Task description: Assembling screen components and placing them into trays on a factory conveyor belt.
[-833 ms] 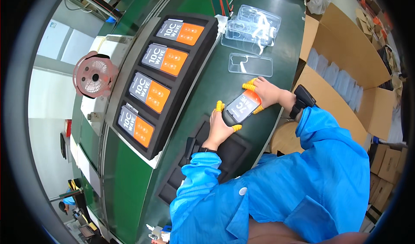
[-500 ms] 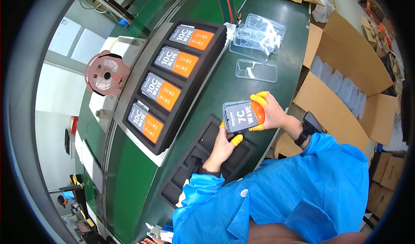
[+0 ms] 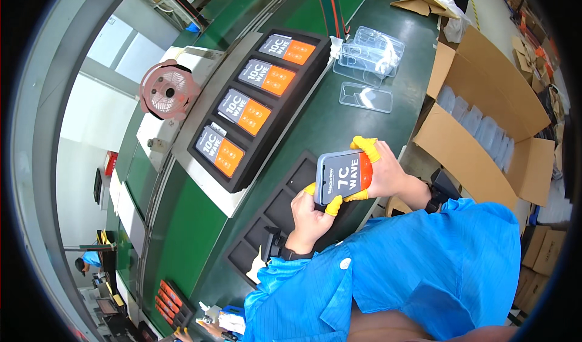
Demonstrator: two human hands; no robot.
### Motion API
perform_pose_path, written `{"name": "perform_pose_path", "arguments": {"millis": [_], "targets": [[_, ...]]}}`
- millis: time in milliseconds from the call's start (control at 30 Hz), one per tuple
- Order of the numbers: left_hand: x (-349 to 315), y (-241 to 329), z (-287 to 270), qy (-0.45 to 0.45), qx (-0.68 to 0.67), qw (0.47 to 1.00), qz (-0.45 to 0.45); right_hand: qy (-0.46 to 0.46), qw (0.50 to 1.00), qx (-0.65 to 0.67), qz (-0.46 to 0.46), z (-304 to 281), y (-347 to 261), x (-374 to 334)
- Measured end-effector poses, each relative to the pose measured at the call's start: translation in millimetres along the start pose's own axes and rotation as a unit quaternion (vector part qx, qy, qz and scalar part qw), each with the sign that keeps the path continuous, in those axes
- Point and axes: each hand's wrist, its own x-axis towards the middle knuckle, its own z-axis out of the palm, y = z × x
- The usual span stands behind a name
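A phone [image 3: 341, 177] with a grey and orange front film sits in a clear case, tilted up between my hands above the bench. My right hand [image 3: 388, 173], yellow finger cots on its fingertips, grips the orange end with thumb and fingers on opposite sides. At the lower left corner, my left hand [image 3: 310, 219] pinches the case edge, also with yellow cots. Beneath the left hand lies a black compartment tray [image 3: 245, 252], partly hidden by that hand and forearm. Beyond the phone, a single clear phone case [image 3: 365, 97] rests on the green bench.
A black foam tray [image 3: 287, 104] holding several phones stands at the far left. More clear cases [image 3: 367, 54] are piled at the back. On the right is an open cardboard box [image 3: 451, 130] of bagged pieces. A pink fan [image 3: 168, 92] and a co-worker's hand [image 3: 210, 328] are at left.
My left hand has come up and closed on the phone's lower left corner. The phone has turned slightly more upright. The whole view has shifted a little.
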Motion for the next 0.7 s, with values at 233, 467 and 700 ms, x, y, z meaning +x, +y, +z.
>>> {"name": "perform_pose_path", "arguments": {"millis": [233,467,700], "targets": [[1.7,31.3,-23.6,-0.006,0.024,0.996,-0.086,-0.008,0.998,-0.060,0.024,3.1,-21.8,-6.8],[-21.3,27.6,-21.6,0.013,-0.021,0.986,-0.165,-0.139,0.980,0.023,0.141,1.8,-32.9,0.2],[-37.9,10.5,-36.1,-0.081,-0.022,0.976,-0.201,-0.248,0.926,0.098,0.266,24.8,-25.1,-19.3]]}}
